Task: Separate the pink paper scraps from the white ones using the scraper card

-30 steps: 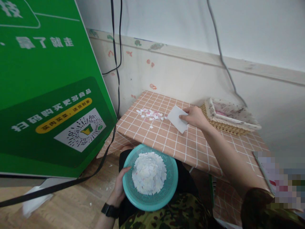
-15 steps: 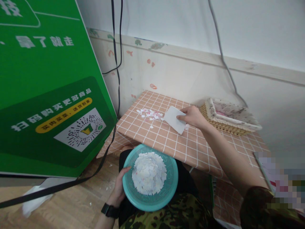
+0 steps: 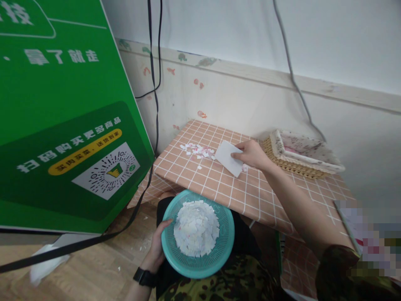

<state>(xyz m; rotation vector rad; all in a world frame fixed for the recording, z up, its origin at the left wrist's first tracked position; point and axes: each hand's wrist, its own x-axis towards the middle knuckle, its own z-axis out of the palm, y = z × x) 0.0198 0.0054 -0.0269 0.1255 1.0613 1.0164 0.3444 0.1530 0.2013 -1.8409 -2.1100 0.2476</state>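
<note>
Item: white card (image 3: 228,161), one, held over the checked tablecloth (image 3: 216,190); whether its edge touches the cloth I cannot tell. Right hand (image 3: 252,154): I have it pinched closed on the card's upper right side, thumb flat on the near face, the other fingers mostly hidden from me behind. The body of the card extends left and down from the fingertips, tilted.

Item: paper scraps (image 3: 199,150), white and pink, loose on the cloth just left of the card, apart from the fingers. A few more, pinkish (image 3: 244,168), beside its lower right corner, below my thumb.

Item: teal colander (image 3: 230,246), holding a heap of white paper bits (image 3: 196,228). Left hand (image 3: 159,240): curled on its left rim, thumb over the edge; its remaining fingers I cannot see.

Item: lined wicker basket (image 3: 272,151), just beyond the right hand.
</note>
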